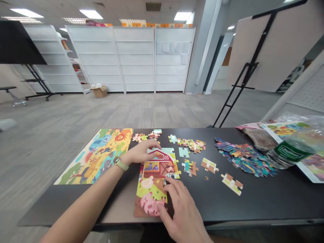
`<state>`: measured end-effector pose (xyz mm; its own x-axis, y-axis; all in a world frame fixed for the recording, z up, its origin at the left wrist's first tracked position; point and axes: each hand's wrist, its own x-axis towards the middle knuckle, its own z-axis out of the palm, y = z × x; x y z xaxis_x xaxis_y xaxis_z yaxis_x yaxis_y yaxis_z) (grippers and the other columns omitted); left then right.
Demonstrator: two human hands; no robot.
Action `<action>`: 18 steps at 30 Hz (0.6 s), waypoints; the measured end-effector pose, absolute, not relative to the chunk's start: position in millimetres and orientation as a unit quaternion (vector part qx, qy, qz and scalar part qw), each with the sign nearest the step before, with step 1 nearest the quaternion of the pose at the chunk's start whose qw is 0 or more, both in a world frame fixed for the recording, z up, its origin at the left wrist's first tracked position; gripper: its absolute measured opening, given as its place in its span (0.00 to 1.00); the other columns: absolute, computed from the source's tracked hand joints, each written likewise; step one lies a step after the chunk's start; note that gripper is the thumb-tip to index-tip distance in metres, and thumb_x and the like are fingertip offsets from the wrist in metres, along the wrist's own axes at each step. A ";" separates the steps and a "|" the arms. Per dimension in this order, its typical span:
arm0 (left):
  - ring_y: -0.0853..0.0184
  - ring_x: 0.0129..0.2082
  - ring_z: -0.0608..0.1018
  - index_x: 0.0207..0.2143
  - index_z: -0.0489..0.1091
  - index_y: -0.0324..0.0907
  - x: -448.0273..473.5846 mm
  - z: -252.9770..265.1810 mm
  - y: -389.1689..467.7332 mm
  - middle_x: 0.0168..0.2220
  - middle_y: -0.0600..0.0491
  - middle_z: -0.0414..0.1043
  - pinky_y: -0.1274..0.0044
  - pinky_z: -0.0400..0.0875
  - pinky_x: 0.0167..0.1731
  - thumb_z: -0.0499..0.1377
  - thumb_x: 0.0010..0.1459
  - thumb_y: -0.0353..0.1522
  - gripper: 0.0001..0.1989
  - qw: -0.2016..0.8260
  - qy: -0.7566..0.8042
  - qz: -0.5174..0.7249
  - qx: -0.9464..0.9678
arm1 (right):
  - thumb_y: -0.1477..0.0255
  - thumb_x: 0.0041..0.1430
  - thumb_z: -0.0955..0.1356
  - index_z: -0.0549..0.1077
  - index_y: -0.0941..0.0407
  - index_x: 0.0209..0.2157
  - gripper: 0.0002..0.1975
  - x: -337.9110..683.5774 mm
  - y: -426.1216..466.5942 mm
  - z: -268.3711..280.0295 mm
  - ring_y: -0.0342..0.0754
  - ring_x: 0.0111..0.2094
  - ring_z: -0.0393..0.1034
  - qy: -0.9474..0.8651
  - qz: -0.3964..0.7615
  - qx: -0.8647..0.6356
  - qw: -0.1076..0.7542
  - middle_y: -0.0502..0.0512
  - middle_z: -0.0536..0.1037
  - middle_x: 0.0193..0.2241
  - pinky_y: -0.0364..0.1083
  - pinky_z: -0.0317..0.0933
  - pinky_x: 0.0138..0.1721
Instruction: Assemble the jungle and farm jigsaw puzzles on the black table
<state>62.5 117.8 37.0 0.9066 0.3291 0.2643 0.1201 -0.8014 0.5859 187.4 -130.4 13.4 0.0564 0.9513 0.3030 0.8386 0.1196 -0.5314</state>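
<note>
A partly assembled farm jigsaw puzzle (152, 173) lies on the dark table, showing a red barn, a white bird and a pink pig. My left hand (143, 151) rests over its upper left corner, with fingers bent forward and apart on the barn roof. Along the puzzle's right edge, my right hand (181, 206) has its thumb near the pig and its fingers spread on the border. Both hands look open; what lies under the left fingertips is hidden. Loose pieces sit close by, including a pale blue piece (184, 152) and a joined brown and teal piece (190, 167).
An animal picture sheet (101, 155) lies at left. Several loose pieces (192, 145) sit behind the puzzle, with joined strips (232, 184) at right. Farther right are a pile of dark blue pieces (244, 157), a green-labelled bottle (291, 151) and a pouch (262, 138).
</note>
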 end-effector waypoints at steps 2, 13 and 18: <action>0.61 0.45 0.75 0.42 0.71 0.42 50.5 30.8 142.6 0.44 0.50 0.73 0.68 0.71 0.48 0.54 0.57 0.27 0.12 0.224 0.238 0.244 0.913 | 0.74 0.58 0.66 0.70 0.54 0.45 0.13 187.8 -130.8 12.3 0.57 0.52 0.68 -0.681 0.083 -0.652 0.322 0.61 0.73 0.51 0.55 0.67 0.51; 0.58 0.61 0.67 0.47 0.71 0.42 22.9 6.9 182.0 0.57 0.47 0.69 0.66 0.61 0.61 0.54 0.50 0.24 0.21 0.155 0.276 0.145 0.937 | 0.75 0.61 0.64 0.70 0.55 0.48 0.13 192.1 -131.6 10.2 0.56 0.50 0.69 -0.679 0.103 -0.645 0.335 0.60 0.75 0.48 0.55 0.67 0.50; 0.59 0.47 0.74 0.38 0.71 0.42 20.9 6.9 186.2 0.44 0.49 0.73 0.70 0.68 0.49 0.54 0.51 0.28 0.11 0.131 0.312 0.144 0.930 | 0.76 0.61 0.64 0.71 0.55 0.44 0.10 193.0 -132.4 11.6 0.56 0.49 0.69 -0.671 0.124 -0.644 0.347 0.59 0.75 0.47 0.55 0.66 0.50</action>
